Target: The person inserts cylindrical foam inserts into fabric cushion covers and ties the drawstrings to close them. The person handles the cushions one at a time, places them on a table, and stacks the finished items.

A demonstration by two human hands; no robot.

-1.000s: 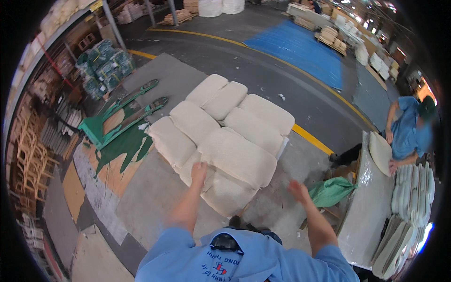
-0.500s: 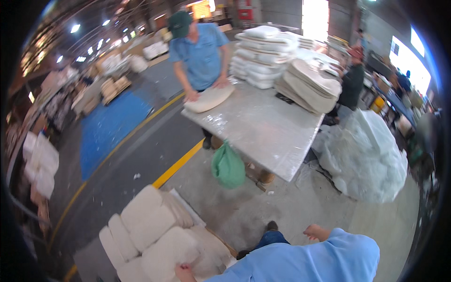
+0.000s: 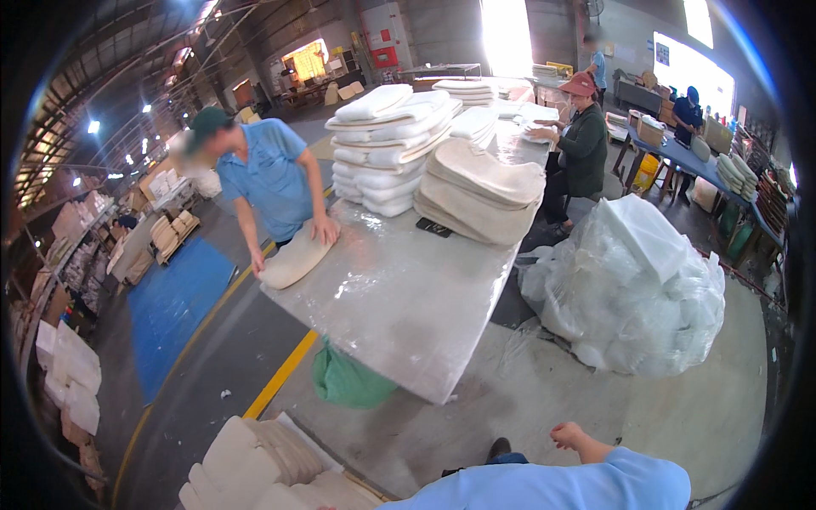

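My right hand (image 3: 568, 436) hangs over the concrete floor, its fingers loosely curled with nothing visible in them. Of my left hand (image 3: 326, 507) only a sliver shows at the lower edge, beside stacked cream foam pads (image 3: 242, 463); its fingers are hidden. Ahead stands a table with a shiny plastic-covered top (image 3: 399, 293). At its left corner a co-worker in a blue shirt (image 3: 268, 174) has both hands on a flat cream pad (image 3: 296, 257). White pads (image 3: 382, 153) are piled at the back, with a stack of beige pads (image 3: 476, 191) nearer me.
A big clear plastic bag (image 3: 629, 293) bulges on the floor right of the table. A green bag (image 3: 348, 378) hangs under the near table edge. A person in a red cap (image 3: 582, 140) works at the far right side. A blue mat (image 3: 178, 310) lies left of the yellow line.
My view has lifted and turned right, so the table sits lower and further left. My left hand has almost left the picture. The co-worker's hands have shifted on the cream pad.
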